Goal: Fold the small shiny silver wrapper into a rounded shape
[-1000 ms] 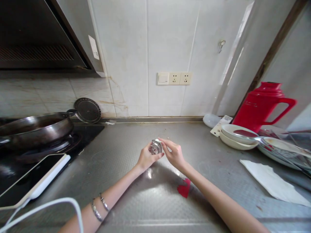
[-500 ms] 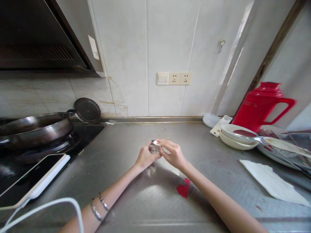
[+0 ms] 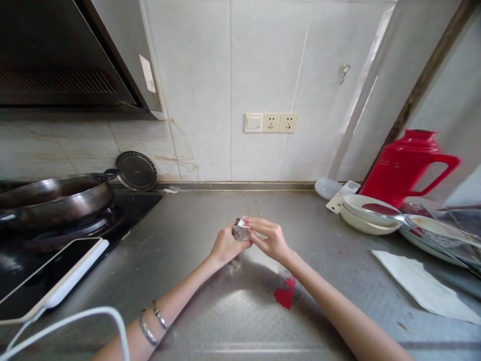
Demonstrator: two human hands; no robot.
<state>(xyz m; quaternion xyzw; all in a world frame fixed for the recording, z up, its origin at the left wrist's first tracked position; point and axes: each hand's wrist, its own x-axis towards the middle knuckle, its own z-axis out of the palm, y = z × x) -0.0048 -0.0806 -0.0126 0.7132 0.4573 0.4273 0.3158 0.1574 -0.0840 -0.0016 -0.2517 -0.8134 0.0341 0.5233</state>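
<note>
Over the middle of the metal counter, my left hand (image 3: 226,245) is closed around a small clear glass-like object (image 3: 240,234), partly covered by my fingers. A bit of white tissue (image 3: 243,222) is pinched in my right hand (image 3: 269,239), whose fingertips press it against the upper edge of that object. Both hands meet there, thumbs close together. Two silver bracelets (image 3: 149,328) circle my left forearm. A red patch (image 3: 285,294) shows on the counter beside my right forearm.
Left, a steel pan (image 3: 56,203) sits on the black stove, with a phone (image 3: 52,276) and white cable (image 3: 93,312) nearer me. Right stand a red thermos (image 3: 404,168), stacked bowls (image 3: 370,220), plates and a folded white napkin (image 3: 424,288).
The view has shifted very slightly. My right fingers and the white tissue have moved a little over the clear object; my left hand keeps its hold.
</note>
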